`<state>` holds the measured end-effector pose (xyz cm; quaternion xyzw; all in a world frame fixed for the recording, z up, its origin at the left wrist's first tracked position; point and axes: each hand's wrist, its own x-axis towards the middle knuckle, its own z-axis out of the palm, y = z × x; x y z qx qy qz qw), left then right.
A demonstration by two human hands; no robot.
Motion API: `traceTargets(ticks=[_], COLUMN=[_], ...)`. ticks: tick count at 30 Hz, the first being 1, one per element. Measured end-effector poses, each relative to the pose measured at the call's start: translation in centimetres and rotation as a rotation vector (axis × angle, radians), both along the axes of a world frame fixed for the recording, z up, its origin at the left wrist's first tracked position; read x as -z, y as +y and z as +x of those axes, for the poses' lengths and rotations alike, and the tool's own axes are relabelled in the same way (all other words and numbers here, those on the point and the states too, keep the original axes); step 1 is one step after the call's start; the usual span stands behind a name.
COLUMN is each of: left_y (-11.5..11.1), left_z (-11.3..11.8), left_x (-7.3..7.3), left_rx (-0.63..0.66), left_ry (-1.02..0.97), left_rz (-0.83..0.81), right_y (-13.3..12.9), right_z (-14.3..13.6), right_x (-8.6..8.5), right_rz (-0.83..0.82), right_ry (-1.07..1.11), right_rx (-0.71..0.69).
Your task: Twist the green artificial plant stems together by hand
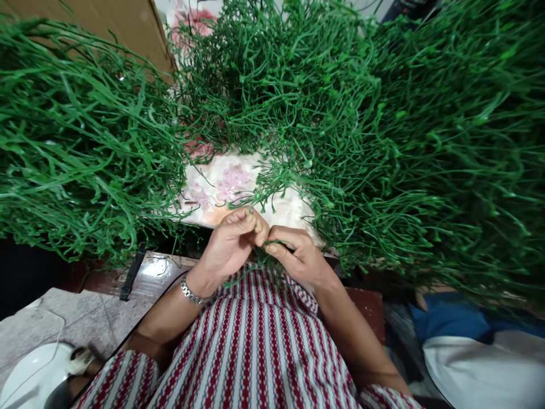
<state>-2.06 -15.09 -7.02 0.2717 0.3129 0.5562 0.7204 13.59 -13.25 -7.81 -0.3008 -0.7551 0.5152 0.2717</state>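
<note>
My left hand [233,237], with a metal watch on the wrist, is closed in a pinch on a thin green stem near the front edge of the cloth-covered table. Touching it, my right hand [298,253] is also closed, with green stem between thumb and curled forefinger. Bits of green hang below the hands, over my striped clothing. Just beyond the fingers, a small spray of green stems [276,176] with knobbly tips lies on the flowered cloth [232,179]. I cannot tell whether both hands grip the same stem, or whether the stems are real or plastic.
Big heaps of green stems stand on the left [85,136], and at the back and right [383,130]. A cardboard box [119,28] is behind the left heap. At lower right sits another person in white and blue clothing [481,358]. A round white object [34,375] is at lower left.
</note>
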Motion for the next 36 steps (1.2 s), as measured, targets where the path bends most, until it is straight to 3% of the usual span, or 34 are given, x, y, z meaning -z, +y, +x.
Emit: traceTargets(ticks=[4,7,11,16,29,33,34,36], left_y=[0.2,0.1,0.0,0.0,0.5,0.8,0.8,0.9], left_z=[0.2,0.4,0.7,0.8,0.2,0.1,0.1,0.0], left_x=[-0.3,-0.7,-0.9,-0.9,-0.7,-0.5,-0.5,-0.8], left_rx=[0.031,-0.009,-0.053,-0.139,0.087,0.124,0.117,0.074], left_ry=[-0.05,-0.064,-0.111,-0.1,-0.078,-0.135,-0.146,-0.147], left_rz=[-0.052,-0.06,-0.055,-0.009,-0.095,-0.165,-0.163,-0.121], right_y=[0.3,0.6,0.7,0.5,0.5,0.7,0.8,0.9], right_z=[-0.2,-0.2,-0.2,-0.4,0.1,0.4,0.6,1.2], right_x=[-0.1,-0.1,0.3,1.4,1.1,0.6,0.3,-0.3], right_rz=[-0.04,-0.048,-0.066,-0.053,0.001,0.019,0.014,0.009], right_ry=[0.116,0.134,0.184,0.199,0.189,0.207,0.207,0.211], right_rx=[-0.125,-0.133,-0.11,0.041,-0.139,-0.341,-0.354,-0.25])
